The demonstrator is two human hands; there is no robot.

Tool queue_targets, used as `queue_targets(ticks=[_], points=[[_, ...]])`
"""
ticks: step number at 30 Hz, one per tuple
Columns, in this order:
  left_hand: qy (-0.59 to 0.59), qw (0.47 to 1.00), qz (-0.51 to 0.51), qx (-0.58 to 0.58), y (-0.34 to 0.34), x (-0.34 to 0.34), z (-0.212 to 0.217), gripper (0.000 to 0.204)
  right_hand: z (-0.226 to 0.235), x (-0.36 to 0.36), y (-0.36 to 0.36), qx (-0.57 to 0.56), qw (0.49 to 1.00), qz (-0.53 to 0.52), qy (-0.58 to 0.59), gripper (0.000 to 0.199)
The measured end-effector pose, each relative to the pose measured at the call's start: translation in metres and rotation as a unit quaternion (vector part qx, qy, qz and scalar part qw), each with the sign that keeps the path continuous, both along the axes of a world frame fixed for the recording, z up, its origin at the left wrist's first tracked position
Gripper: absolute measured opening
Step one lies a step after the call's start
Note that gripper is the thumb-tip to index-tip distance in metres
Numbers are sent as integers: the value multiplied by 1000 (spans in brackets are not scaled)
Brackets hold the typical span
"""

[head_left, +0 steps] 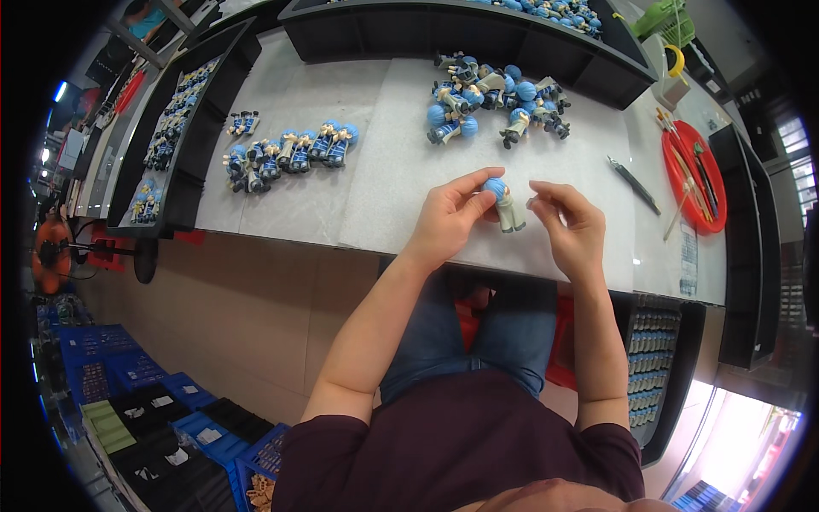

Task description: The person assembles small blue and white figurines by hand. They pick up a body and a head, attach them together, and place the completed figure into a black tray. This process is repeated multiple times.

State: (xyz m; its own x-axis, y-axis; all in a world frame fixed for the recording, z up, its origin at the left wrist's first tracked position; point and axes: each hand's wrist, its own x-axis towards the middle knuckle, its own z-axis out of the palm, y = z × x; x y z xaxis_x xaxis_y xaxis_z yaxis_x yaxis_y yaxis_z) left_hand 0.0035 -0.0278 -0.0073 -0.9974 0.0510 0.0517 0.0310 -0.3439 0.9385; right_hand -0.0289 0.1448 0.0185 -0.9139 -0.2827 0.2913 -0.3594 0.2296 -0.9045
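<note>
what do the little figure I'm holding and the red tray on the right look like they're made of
Figure: likely moulded plastic, matte painted; its blue head and pale body show flat, even colour. The left hand pinches it. Red tray: probably glossy plastic, judging by its uniform red and raised round rim, though the finish is hard to confirm.

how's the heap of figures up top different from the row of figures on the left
The heap of figures is a loose tangle, bodies pointing every way; the row of figures lies side by side in a rough line. The heap sits straight beyond the left hand and right hand; the row lies off to the person's left, near a black tray. Both hold small blue-headed figures lying on the white table.
</note>
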Motion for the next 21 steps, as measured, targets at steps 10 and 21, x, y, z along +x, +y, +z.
queue_targets(ticks=[10,21], points=[[-3,998,27,-61,5,0,-3,29,6,8,-18,30,998,-8,51,20],[-19,995,43,-82,8,-1,-4,27,-1,1,-22,56,991,-26,115,20]])
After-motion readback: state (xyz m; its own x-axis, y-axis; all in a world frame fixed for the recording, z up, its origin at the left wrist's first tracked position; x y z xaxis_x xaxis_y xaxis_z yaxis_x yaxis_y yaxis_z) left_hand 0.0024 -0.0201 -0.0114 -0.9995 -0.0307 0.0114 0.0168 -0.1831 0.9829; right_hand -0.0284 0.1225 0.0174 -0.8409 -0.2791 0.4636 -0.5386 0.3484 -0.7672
